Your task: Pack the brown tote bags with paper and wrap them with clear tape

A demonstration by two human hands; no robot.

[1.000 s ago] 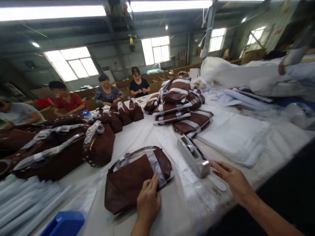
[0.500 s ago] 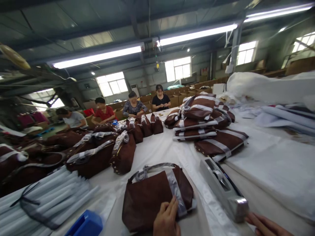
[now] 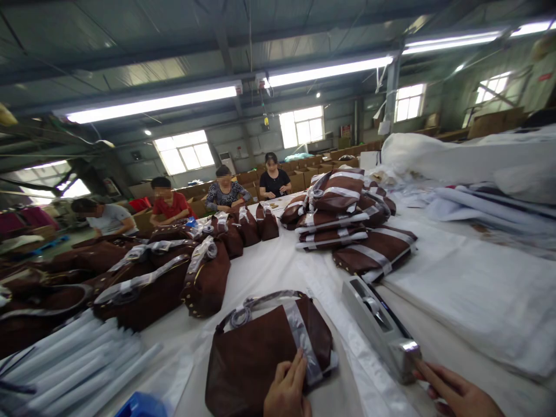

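A brown handbag (image 3: 260,353) with a wrapped handle and a silvery strip lies flat on the white table (image 3: 278,269) right in front of me. My left hand (image 3: 286,391) rests on its lower right part, fingers stretched flat against the strip. My right hand (image 3: 456,392) reaches to the near end of a grey tape dispenser (image 3: 380,327), fingers extended and touching its cutter end; whether it holds tape I cannot make out.
More brown bags (image 3: 143,278) crowd the left side, and a stack of wrapped bags (image 3: 347,220) sits beyond the dispenser. White sheets (image 3: 469,295) pile at right, rolled white tubes (image 3: 69,365) at lower left by a blue bin (image 3: 141,405). Several people work at the table's far end.
The camera has tilted up, so both hands now sit at the bottom edge. My right hand has closed in on the dispenser's near end. The left hand stays on the bag.
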